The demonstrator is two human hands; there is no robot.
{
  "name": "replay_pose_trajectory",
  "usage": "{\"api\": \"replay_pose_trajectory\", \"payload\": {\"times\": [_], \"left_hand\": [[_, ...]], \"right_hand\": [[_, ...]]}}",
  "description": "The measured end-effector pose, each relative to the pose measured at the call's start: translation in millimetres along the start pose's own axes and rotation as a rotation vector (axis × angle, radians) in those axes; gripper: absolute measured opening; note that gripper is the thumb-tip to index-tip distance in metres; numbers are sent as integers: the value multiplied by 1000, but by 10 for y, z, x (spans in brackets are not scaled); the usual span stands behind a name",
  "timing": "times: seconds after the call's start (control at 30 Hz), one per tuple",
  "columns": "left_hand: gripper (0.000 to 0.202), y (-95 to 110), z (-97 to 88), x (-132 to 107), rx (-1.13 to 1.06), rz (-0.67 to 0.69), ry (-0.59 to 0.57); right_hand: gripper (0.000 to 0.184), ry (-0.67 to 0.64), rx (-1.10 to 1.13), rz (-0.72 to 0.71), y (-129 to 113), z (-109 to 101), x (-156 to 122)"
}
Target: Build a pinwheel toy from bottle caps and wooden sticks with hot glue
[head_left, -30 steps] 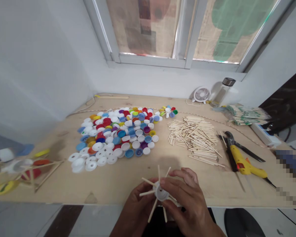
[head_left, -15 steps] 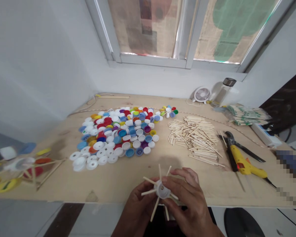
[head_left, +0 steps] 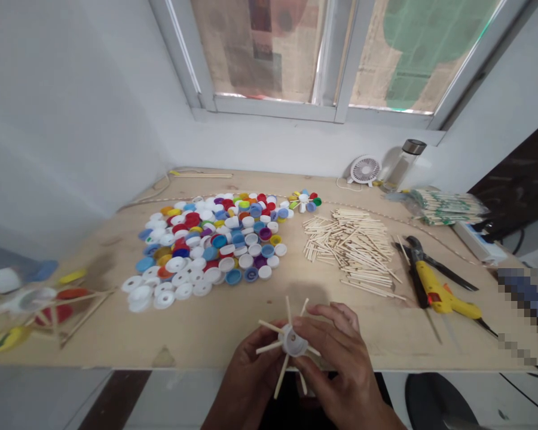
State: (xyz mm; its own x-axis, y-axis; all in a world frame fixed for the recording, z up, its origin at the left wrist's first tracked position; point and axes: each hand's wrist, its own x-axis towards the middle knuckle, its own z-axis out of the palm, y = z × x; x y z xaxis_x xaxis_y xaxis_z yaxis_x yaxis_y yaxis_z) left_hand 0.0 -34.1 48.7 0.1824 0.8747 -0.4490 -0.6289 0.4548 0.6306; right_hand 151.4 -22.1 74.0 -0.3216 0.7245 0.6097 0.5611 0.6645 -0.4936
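Between my two hands, just above the table's front edge, is a white bottle cap point(head_left: 295, 345) with several thin wooden sticks standing out around it like spokes. My left hand point(head_left: 251, 364) grips it from the left, its fingers partly hidden behind the cap and sticks. From the right, my right hand point(head_left: 341, 358) has its thumb and forefinger closed on the cap's side, with the other fingers raised. Beyond my hands lie a heap of coloured bottle caps point(head_left: 215, 242) and a pile of short wooden sticks point(head_left: 354, 245).
At right lie a yellow glue gun point(head_left: 443, 292) and dark-handled pliers point(head_left: 448, 272). A small fan point(head_left: 364, 171), a glass bottle point(head_left: 402, 167) and bagged sticks point(head_left: 448, 206) stand behind. A finished-looking cap flower point(head_left: 303, 202) sits near the heap; a cap-and-stick piece point(head_left: 31, 304) is at left.
The view has shifted slightly, so the table's things appear a little further left. Both hands keep their hold on the white cap with sticks.
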Motion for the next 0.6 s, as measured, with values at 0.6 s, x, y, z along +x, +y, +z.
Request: {"api": "replay_pose_trajectory", "payload": {"times": [0.6], "left_hand": [[36,-43,-126,93,53,-29,69]], "right_hand": [[26,-9,78,96,-16,47,-4]]}}
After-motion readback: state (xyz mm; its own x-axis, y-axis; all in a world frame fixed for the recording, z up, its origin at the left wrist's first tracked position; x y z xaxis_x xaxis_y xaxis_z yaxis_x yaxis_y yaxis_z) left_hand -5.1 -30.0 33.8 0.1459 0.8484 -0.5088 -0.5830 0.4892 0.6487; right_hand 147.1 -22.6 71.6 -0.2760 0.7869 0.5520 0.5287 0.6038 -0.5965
